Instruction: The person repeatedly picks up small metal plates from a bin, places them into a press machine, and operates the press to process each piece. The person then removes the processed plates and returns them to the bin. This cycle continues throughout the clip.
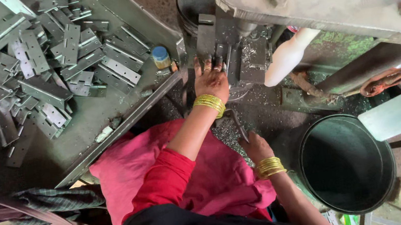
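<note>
The left hand rests fingers spread on a grey metal plate under the press. The right hand grips a dark lever handle, fingers curled, near the round dark metal bucket's rim.

Small round container, blue lid over yellowish body, upright at the near right corner of the metal tray, just beside the heaped hinge plates. No signs or screens visible.

Grey metal hinges, gold bangles, pink-red clothing, dark green bucket, white bottle, blue-capped jar.
</note>
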